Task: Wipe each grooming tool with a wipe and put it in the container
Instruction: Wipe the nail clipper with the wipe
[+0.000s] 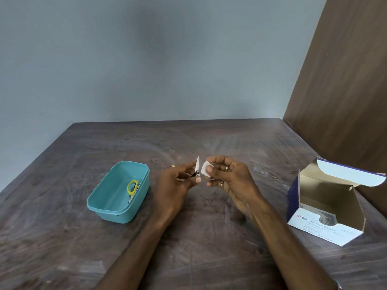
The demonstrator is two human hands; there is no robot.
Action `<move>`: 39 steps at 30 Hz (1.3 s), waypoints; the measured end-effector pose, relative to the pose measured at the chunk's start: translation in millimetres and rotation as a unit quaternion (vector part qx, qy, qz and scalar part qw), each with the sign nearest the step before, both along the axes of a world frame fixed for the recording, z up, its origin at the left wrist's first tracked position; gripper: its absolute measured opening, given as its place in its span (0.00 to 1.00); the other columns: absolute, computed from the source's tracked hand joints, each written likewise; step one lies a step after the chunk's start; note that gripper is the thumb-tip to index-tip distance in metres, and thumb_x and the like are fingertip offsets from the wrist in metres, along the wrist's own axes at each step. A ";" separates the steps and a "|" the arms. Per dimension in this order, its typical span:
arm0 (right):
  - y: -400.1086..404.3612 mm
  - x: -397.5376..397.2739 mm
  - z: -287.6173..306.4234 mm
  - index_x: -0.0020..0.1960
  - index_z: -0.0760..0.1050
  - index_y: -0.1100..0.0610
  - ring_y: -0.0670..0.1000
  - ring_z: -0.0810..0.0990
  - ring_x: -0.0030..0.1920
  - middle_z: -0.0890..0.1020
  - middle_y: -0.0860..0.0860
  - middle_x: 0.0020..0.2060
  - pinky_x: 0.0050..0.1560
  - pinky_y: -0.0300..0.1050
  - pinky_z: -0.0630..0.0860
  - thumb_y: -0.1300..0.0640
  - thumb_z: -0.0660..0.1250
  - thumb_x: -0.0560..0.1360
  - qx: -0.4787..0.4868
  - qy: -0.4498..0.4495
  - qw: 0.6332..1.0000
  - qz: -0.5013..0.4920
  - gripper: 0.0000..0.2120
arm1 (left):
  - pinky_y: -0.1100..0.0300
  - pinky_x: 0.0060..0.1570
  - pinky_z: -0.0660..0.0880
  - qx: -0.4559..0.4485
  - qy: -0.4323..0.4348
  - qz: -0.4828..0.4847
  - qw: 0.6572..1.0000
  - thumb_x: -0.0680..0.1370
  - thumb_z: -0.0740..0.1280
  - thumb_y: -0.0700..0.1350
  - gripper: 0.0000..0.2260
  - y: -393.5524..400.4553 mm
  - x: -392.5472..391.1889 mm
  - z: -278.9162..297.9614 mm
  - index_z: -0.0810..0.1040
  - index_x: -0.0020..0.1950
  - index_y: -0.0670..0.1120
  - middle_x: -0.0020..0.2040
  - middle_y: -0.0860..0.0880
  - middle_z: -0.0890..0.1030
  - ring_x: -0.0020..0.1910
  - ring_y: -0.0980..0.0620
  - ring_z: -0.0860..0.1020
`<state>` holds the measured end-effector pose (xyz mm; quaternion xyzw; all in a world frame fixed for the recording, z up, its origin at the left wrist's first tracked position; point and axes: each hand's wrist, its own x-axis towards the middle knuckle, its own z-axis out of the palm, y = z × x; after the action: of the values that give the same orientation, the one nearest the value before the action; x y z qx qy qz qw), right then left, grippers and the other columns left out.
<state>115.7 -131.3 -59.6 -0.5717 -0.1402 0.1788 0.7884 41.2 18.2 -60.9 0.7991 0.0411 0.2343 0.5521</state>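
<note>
My left hand pinches a small metal nail clipper above the middle of the table, its lever raised. Just to its right, my right hand holds a small white wipe between thumb and fingers, a little apart from the clipper. A teal plastic container stands on the table to the left of my hands. Inside it lies a pair of small scissors with yellow handles.
An open box of alcohol swabs with its flap up stands at the right of the dark wooden table. A brown wooden panel rises at the right; a grey wall is behind.
</note>
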 end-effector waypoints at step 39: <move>1.1 -0.1 -4.0 0.48 0.81 0.62 0.54 0.82 0.34 0.86 0.58 0.39 0.33 0.45 0.78 0.62 0.71 0.77 -0.082 -0.097 0.992 -0.020 0.03 | 0.67 0.47 0.78 -0.008 0.043 -0.007 0.999 0.71 0.76 0.38 0.09 4.7 0.8 1.4 0.87 0.49 0.48 0.44 0.55 0.87 0.44 0.60 0.83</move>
<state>115.5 -130.1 -63.7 -0.6516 -0.1893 0.1173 0.7251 42.0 22.9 -59.5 0.8043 0.0610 0.1954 0.5578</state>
